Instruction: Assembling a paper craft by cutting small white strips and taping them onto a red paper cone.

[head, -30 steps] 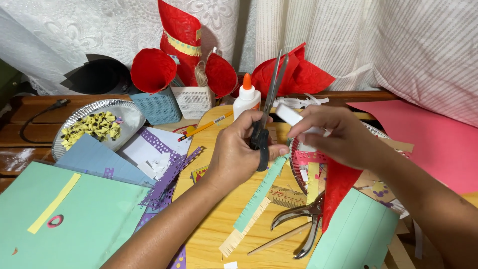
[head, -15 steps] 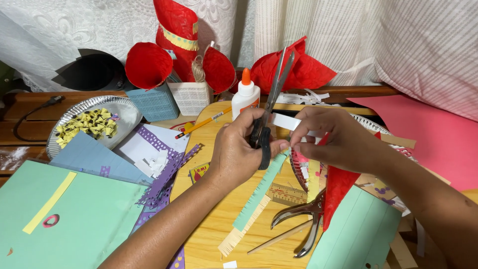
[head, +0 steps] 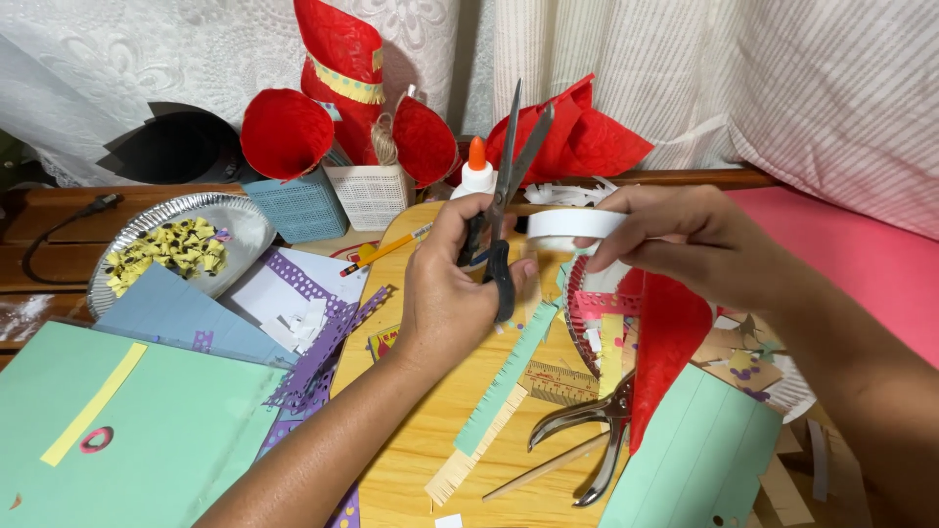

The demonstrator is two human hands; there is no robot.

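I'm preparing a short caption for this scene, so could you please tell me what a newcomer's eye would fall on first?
At the centre, the left hand holds black-handled steel scissors with blades open, pointing up, beside a white paper strip pinched in the right hand. Behind them, bright red paper cones stand by the curtain. At the left, a silver foil plate holds yellow paper bits.

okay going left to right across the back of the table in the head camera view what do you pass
Foil plate of yellow paper bits → blue mesh basket → white mesh basket → glue bottle → scissors in the left hand → white paper strip in the right hand.
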